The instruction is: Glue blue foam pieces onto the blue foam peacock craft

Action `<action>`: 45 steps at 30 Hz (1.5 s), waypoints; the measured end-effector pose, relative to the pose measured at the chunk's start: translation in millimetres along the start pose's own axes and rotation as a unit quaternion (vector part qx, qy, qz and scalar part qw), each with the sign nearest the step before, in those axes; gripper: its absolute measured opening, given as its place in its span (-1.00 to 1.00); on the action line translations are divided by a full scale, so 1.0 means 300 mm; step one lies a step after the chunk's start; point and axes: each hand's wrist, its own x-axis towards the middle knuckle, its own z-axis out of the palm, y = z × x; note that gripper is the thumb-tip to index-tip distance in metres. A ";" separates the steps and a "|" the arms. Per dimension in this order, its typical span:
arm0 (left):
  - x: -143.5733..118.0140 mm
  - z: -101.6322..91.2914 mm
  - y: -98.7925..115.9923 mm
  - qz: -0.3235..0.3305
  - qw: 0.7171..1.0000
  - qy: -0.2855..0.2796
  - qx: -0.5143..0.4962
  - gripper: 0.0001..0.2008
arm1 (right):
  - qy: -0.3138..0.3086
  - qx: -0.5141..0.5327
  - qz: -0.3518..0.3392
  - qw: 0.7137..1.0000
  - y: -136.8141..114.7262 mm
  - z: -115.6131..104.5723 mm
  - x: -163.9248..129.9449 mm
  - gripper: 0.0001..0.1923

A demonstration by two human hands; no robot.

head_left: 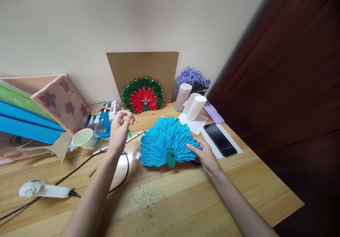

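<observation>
A blue peacock craft (162,145) with a fan of layered feathers and a green head (170,159) is tilted up over the table. My right hand (205,155) grips its right edge, thumb on the front and the other fingers partly hidden behind. To the left of the peacock, my left hand (122,125) is raised with its fingers curled in; nothing shows in it. Behind it stands a green and red feathered fan craft (145,97), against a brown cardboard sheet (143,63).
A white hot glue gun (45,190) and its black cable lie front left. Left stand a paper cup (83,139), markers (113,109) and a flowered box (62,99). Right are a phone (220,140), a white roll (196,108), a pinkish cylinder (183,97) and purple yarn (193,77).
</observation>
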 end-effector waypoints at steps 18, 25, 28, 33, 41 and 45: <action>-0.097 0.129 0.001 0.246 0.805 -0.289 0.456 -0.76 | -0.009 -0.035 -0.050 0.998 -0.009 -0.008 -0.015 -0.66; -0.099 0.127 0.020 0.111 0.938 -0.249 0.216 -0.87 | -0.007 -0.009 -0.022 1.000 -0.011 -0.006 -0.013 -0.65; -0.101 0.130 0.023 0.015 0.970 -0.232 0.077 -0.86 | 0.000 -0.015 -0.015 1.000 -0.012 -0.005 -0.013 -0.65; -0.092 0.127 0.017 -0.071 0.978 -0.191 -0.036 -0.81 | -0.002 -0.016 -0.025 1.000 -0.004 -0.008 -0.010 -0.64; -0.072 0.086 0.019 -0.034 0.983 -0.089 0.157 -0.78 | -0.003 -0.007 -0.030 1.000 0.002 -0.009 -0.004 -0.67; -0.080 0.088 0.000 0.001 0.948 -0.102 0.301 -0.62 | -0.017 -0.011 -0.030 0.999 0.001 -0.008 -0.010 -0.68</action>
